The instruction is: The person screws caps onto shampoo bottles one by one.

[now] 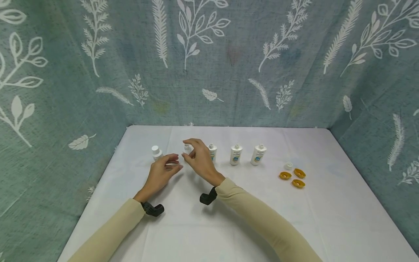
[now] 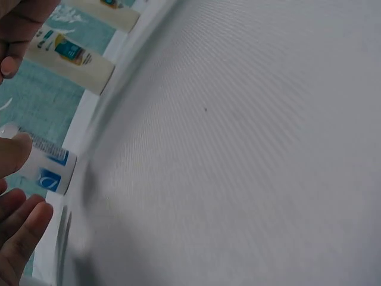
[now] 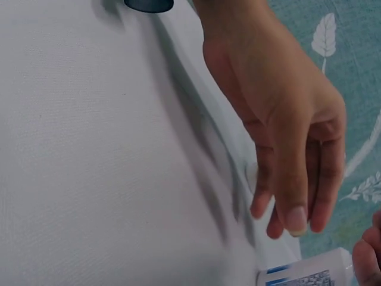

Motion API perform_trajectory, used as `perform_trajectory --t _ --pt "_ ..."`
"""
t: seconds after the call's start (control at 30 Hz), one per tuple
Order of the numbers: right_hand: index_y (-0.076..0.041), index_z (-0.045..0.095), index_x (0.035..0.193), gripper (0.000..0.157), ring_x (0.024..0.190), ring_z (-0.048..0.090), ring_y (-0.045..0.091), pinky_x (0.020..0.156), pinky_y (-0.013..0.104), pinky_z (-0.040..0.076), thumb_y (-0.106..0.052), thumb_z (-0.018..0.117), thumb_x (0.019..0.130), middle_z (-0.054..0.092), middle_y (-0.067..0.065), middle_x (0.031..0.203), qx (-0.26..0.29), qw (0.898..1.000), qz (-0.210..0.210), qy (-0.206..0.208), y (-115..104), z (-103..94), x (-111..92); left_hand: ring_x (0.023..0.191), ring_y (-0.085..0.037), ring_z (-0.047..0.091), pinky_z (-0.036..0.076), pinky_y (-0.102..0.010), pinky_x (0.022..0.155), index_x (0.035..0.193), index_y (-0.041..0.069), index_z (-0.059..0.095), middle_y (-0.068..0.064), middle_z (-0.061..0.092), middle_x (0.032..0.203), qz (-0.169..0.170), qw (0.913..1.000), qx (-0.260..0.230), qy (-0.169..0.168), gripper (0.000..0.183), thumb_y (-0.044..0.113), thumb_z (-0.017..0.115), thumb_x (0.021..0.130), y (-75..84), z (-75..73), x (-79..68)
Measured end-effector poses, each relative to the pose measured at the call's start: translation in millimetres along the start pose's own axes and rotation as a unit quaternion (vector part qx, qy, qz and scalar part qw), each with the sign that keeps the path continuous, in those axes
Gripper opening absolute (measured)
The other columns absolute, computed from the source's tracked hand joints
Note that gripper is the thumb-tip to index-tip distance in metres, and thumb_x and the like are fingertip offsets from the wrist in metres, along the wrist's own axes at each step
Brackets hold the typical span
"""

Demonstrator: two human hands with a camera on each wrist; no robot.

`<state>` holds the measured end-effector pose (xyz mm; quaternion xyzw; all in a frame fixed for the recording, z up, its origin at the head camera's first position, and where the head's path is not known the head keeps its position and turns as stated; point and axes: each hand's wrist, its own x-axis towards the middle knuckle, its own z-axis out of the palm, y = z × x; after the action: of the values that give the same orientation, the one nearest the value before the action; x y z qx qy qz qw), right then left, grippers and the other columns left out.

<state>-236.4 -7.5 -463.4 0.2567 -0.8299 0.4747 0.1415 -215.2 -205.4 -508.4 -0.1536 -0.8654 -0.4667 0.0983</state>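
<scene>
A white bottle (image 1: pixel 187 149) stands second from the left in a row, partly hidden by my right hand (image 1: pixel 200 158). The thumb and index finger of that hand are spread about its top; in the right wrist view its fingertips (image 3: pixel 368 253) are close to the top, and contact is unclear. My left hand (image 1: pixel 163 171) is just left of this bottle, thumb and fingers apart, holding nothing. In the left wrist view the bottle (image 2: pixel 50 164) shows a blue-and-white label behind the left thumb (image 2: pixel 13 156). A capped white bottle (image 1: pixel 156 153) stands behind the left hand.
To the right stand more white bottles with narrow tops: one (image 1: pixel 212 153) partly behind the right hand, then another (image 1: pixel 236 154) and another (image 1: pixel 258 154). Farther right lie a white cap (image 1: pixel 288 166) and three yellow rings (image 1: pixel 298 183). Patterned cloth (image 1: pixel 209 94) encloses the white table (image 1: pixel 203 233).
</scene>
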Motion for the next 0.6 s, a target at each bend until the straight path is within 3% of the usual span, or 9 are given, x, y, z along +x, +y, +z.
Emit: perform_trajectory --t 0.23,0.43,0.6 --pt "-0.004 0.061 0.138 0.046 0.074 0.064 0.007 0.065 0.018 0.053 -0.009 0.075 0.095 0.056 0.016 0.138 -0.031 0.999 0.039 -0.003 4.5 6.5 -1.6 0.114 -0.033 0.068 0.059 -0.041 0.088 0.137 -0.004 0.058 -0.019 0.065 0.131 0.022 0.9996 0.006 0.019 0.053 0.015 0.08 0.093 -5.0 12.1 13.4" --pt "-0.004 0.057 0.143 0.052 0.1 0.063 0.02 0.099 0.037 0.048 -0.012 0.074 0.094 0.06 0.017 0.136 -0.083 0.995 0.058 0.001 7.2 13.0 -2.1 0.113 -0.037 0.068 0.059 -0.043 0.089 0.135 -0.008 0.057 -0.024 0.065 0.129 0.024 0.9994 -0.015 0.022 0.051 0.004 0.079 0.091 -7.4 21.1 23.6" --pt "0.001 0.05 0.147 0.059 0.106 0.062 0.026 0.103 0.042 0.045 -0.012 0.074 0.095 0.06 0.021 0.135 -0.085 0.994 0.07 0.003 7.0 15.4 -2.1 0.115 -0.036 0.067 0.059 -0.042 0.091 0.137 -0.007 0.056 -0.023 0.065 0.128 0.008 0.9997 -0.009 0.019 0.049 0.002 0.075 0.093 -10.5 26.5 29.9"
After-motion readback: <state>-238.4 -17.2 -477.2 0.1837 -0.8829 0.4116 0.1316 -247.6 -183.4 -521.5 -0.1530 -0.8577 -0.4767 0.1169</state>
